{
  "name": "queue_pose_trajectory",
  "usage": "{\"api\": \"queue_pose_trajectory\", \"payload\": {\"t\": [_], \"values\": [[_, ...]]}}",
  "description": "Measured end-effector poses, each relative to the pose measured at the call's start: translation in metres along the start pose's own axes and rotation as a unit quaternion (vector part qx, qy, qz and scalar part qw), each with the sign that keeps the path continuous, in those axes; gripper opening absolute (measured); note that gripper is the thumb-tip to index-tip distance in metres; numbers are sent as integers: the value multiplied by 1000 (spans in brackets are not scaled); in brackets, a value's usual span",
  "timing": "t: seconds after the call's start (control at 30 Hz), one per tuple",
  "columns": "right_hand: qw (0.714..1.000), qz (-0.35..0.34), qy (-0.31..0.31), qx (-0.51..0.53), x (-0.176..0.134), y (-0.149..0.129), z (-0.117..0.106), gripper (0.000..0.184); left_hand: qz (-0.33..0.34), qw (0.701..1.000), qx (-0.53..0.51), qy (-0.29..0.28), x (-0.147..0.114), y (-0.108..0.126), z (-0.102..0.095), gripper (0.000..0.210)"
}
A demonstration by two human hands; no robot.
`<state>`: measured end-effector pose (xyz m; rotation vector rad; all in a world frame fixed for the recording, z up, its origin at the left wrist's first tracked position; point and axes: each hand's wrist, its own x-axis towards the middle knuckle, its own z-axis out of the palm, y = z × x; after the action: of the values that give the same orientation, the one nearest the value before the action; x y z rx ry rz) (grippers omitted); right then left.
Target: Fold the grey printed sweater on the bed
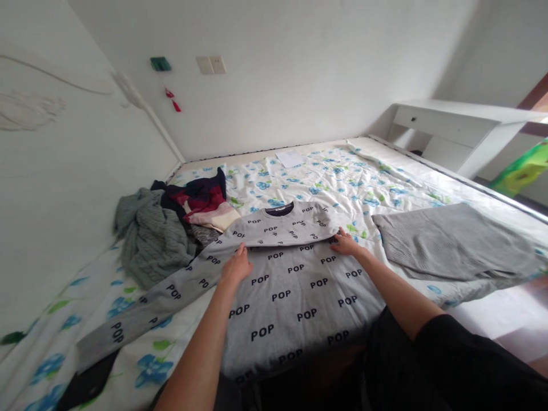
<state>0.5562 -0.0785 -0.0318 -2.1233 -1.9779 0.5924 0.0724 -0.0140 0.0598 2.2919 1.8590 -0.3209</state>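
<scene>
A grey sweater [295, 285] printed all over with "POP" lies spread on the bed, its collar pointing away from me. One sleeve stretches out to the lower left, while on the right no sleeve extends outward. A raised fold edge crosses the chest. At the left end of this edge my left hand [237, 267] grips the fabric, fingertips partly hidden. My right hand [346, 244] pinches the cloth at the right end of the same edge, near the shoulder.
Left of the sweater is a heap with a green cable-knit sweater [149, 234] and dark and red clothes [203, 197]. A folded grey ribbed garment [454, 242] lies right. A black flat object [88, 379] sits under the sleeve end. A white desk [449, 125] stands beyond the bed.
</scene>
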Motion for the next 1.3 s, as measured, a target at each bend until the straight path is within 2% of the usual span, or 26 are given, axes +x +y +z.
{"api": "queue_pose_trajectory", "payload": {"t": [0.07, 0.27, 0.4, 0.57, 0.7, 0.77, 0.83, 0.9, 1.0, 1.17, 1.3], "values": [[1000, 10, 10, 0, 3, 2, -2, 61, -25, 1000, -6, 13, 4, -7, -1, 79], [1000, 9, 15, -14, 4, 2, -7, 48, -39, 995, -20, -93, 10, -11, 20, 81], [998, 51, 40, -5, 5, 7, -15, 43, -33, 994, -16, -103, 8, -8, 22, 77], [993, 111, 22, 20, -1, 24, -21, 37, -7, 993, -25, -114, 9, -11, 18, 70], [985, 142, 92, 17, -2, 19, -18, 31, -2, 992, -44, -120, 12, -11, 18, 63], [981, 130, 142, 17, 1, 13, -17, 38, -5, 991, -43, -125, 14, -11, 18, 60], [982, 95, 164, 22, 3, 8, -17, 47, -9, 991, -38, -130, 13, -11, 18, 60], [987, 66, 143, 21, 4, 7, -18, 45, -7, 991, -33, -133, 12, -11, 17, 61], [993, 58, 105, 11, 3, 11, -23, 38, 3, 990, -29, -135, 9, -13, 15, 62], [985, 70, 158, 5, -1, 16, -29, 40, 5, 990, -19, -137, 8, -14, 11, 64], [991, 102, 87, 1, 4, 15, -23, 43, 8, 989, -13, -146, 8, -12, 8, 64]]}}
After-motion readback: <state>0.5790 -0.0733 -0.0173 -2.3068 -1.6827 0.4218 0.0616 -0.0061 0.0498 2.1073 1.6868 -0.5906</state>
